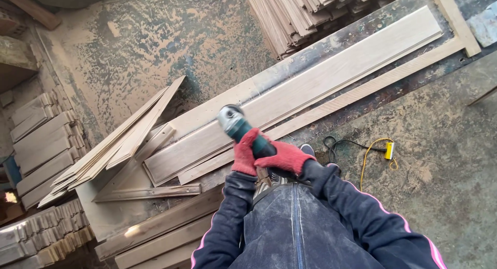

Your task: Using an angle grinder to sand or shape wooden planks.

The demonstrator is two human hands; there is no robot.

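Green angle grinder [235, 123] gripped in both red-gloved hands, left hand [245, 152] wrapped around the body, right hand [283, 156] closed on the rear, head down on a long pale plank [331, 75] lying diagonally across the bench [362, 23]. Loose thin slats [116, 142] fanned to the left, stacked strips [295, 13] above, yellow-and-black cable [365, 152] on the floor [445, 145] at right.
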